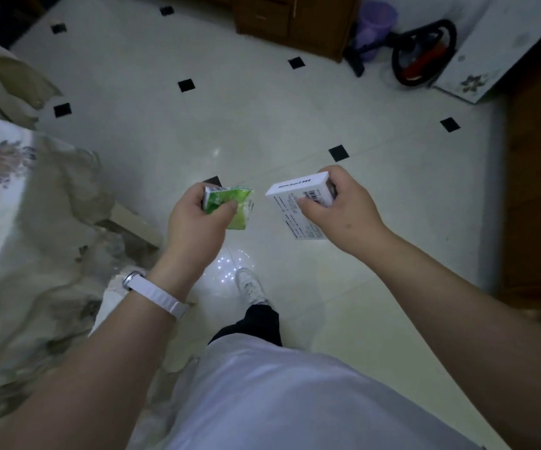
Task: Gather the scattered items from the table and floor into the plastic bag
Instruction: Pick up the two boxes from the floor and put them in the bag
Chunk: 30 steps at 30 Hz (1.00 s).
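Note:
My left hand (194, 222) grips a small green and white packet (230, 203) above the tiled floor. A white band sits on that wrist. My right hand (340, 209) holds a flat white box (292, 206) with printed text and a barcode, thumb on its top face. The two items hang side by side at waist height, a short gap between them. No plastic bag is visible in this view.
A table under a pale patterned cloth (28, 222) fills the left side. A beige box (132, 225) lies by its edge. At the back stand a wooden cabinet (295, 21), a purple bin (376, 24) and a black and red device (425, 53). My white shoe (251, 287) is on the floor.

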{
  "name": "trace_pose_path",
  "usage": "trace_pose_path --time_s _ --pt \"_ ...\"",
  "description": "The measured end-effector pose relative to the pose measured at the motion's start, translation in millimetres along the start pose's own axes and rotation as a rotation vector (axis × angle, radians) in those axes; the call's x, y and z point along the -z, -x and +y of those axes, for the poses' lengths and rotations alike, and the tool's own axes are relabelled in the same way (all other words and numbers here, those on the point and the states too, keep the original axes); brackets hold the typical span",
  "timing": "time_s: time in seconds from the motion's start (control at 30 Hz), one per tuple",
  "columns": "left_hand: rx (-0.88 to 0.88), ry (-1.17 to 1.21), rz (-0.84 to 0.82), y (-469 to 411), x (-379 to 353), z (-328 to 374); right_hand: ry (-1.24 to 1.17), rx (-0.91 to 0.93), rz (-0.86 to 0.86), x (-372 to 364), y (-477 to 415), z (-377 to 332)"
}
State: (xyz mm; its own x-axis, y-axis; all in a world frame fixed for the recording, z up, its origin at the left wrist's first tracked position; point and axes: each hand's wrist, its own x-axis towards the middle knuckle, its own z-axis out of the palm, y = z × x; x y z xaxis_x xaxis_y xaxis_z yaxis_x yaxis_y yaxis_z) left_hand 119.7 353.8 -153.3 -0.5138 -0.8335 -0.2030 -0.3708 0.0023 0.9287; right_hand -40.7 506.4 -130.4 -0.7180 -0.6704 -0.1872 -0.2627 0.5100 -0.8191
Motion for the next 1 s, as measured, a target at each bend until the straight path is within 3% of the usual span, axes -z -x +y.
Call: trace_pose_path --time_s 0.4,0.67,1.0 --pt "0.073 0.094 0.151 -177.3 57.3 11.0 0.168 0.127 -0.138 -68.0 -189.1 -114.1" --pt "0.123 0.174 0.366 -225.6 131.7 0.5 0.221 0.279 -0.327 -138.8 -263.8 -178.7" --pt "0.354 0.247 0.711 -266.9 200.7 -22.5 0.183 0.445 -0.653 -255.6 -356.9 -241.4"
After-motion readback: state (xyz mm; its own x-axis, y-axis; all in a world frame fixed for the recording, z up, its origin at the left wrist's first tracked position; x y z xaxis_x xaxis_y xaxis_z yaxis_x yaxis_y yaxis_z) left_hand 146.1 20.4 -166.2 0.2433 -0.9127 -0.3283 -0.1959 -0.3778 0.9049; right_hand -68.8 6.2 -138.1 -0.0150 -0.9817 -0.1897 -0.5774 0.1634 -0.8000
